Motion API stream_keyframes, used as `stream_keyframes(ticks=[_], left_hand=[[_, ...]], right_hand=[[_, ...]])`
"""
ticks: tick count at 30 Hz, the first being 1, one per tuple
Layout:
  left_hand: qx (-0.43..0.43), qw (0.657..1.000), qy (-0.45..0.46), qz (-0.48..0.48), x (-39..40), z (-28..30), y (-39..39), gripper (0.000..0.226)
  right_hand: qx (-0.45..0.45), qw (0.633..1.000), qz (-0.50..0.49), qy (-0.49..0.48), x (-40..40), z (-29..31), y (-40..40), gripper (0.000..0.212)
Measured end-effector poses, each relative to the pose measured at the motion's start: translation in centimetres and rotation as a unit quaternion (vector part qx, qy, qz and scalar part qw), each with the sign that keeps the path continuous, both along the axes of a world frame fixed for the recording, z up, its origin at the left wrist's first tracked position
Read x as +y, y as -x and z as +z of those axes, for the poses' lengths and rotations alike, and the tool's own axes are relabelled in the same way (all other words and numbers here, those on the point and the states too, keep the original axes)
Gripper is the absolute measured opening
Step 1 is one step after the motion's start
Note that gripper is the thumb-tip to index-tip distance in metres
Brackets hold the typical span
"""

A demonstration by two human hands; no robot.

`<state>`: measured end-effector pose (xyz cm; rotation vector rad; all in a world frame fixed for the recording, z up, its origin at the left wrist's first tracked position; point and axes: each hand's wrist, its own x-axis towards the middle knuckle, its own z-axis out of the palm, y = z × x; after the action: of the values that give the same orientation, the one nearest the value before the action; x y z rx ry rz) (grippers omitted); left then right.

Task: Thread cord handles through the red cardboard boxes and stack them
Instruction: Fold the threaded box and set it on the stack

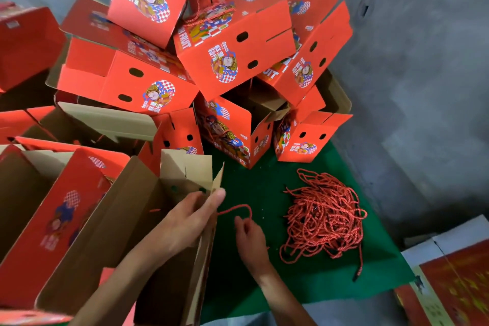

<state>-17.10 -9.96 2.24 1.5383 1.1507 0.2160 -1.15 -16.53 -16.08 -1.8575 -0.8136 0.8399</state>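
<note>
An open red cardboard box (124, 222) lies in front of me, its brown inside facing up. My left hand (185, 222) reaches into it and grips its right side wall, thumb on the outside near two small holes. A red cord (238, 209) loops out of that wall. My right hand (250, 238) pinches the cord's free end just outside the box. A tangled heap of red cords (325, 222) lies to the right on a green cloth (264, 182).
A loose pile of red printed boxes (232, 42) rises behind the cloth against the grey wall (423, 61). More open boxes (53, 206) crowd the left side. A white and red carton (449, 280) sits at the lower right.
</note>
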Motion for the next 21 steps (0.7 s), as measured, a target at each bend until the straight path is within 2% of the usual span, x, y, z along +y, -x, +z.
stream_keyframes(ticks=[2,4,6,8,9,11,13,18,21], left_hand=[[0.021,0.998,-0.003,-0.065,-0.9,1.4,-0.6,0.076],[0.057,0.992,-0.004,-0.110,-1.5,1.9,-0.7,0.074],[0.057,0.992,0.022,-0.109,-1.6,1.8,0.1,0.054],[0.040,0.994,0.068,-0.076,-1.3,1.4,1.5,0.034],[0.033,0.994,0.086,-0.056,-1.1,1.1,2.4,0.030],[0.019,0.992,0.125,-0.023,-0.7,0.4,4.1,0.023],[0.011,0.987,0.158,-0.010,-0.4,-0.2,5.3,0.031],[-0.002,0.982,0.189,0.002,-0.8,-1.0,6.5,0.065],[-0.002,0.980,0.193,0.055,-0.9,-1.3,6.7,0.072]], right_hand=[[0.094,0.994,-0.017,-0.046,1.1,0.6,0.6,0.024],[0.131,0.989,-0.045,-0.060,1.4,0.9,0.0,0.011],[0.109,0.988,-0.100,-0.050,0.6,0.2,-1.4,0.010],[0.032,0.986,-0.166,0.005,-1.0,-0.9,-3.4,0.020],[-0.011,0.983,-0.178,0.042,-1.9,-1.5,-4.3,0.017],[-0.062,0.981,-0.116,0.141,-3.3,-2.4,-5.2,0.017],[-0.080,0.972,-0.010,0.223,-3.7,-2.5,-4.8,0.022],[-0.142,0.950,0.147,0.237,-3.2,-2.8,-2.9,0.026],[-0.171,0.937,0.161,0.259,-3.0,-2.6,-3.1,0.009]])
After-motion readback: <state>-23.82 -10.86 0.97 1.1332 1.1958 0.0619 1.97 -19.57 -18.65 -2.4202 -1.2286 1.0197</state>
